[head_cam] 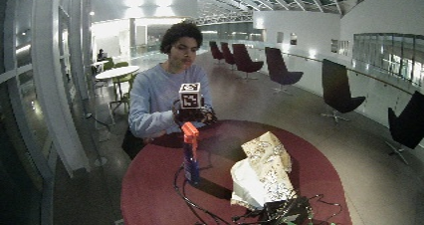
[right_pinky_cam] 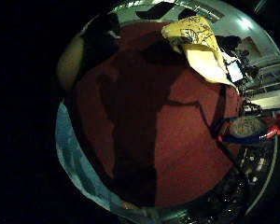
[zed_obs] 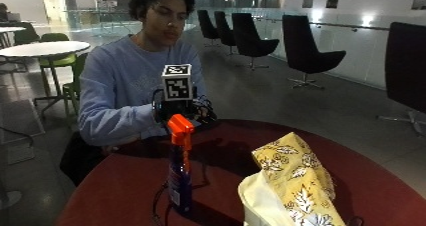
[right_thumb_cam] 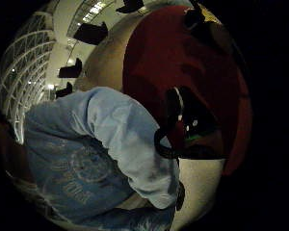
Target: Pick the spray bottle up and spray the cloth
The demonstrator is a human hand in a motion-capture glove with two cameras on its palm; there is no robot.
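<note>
**Spray bottle upright on the red surface, gloved hand raised behind it**

In the outside view a round, dark red surface [zed_obs: 373,186] fills the lower half of the frame. A slim spray bottle [zed_obs: 180,176] stands upright at lower centre-left; its body is dark blue and glossy, topped by a bright orange plastic trigger head. To its right, at the lower right of the frame, lies the cloth [zed_obs: 293,186]: soft, crumpled fabric, yellow with a white leaf print, heaped into a peak with a pale plain side showing at its left. Bottle and cloth sit near each other but apart.

The right hand [zed_obs: 190,110], in a black glove, hangs above the surface's far edge at centre frame, behind the bottle's orange head and not touching it. Whether the fingers are spread or curled cannot be told; they hold nothing visible.

The person wears a pale blue sweatshirt sleeve [zed_obs: 113,121], soft and creased.
</note>
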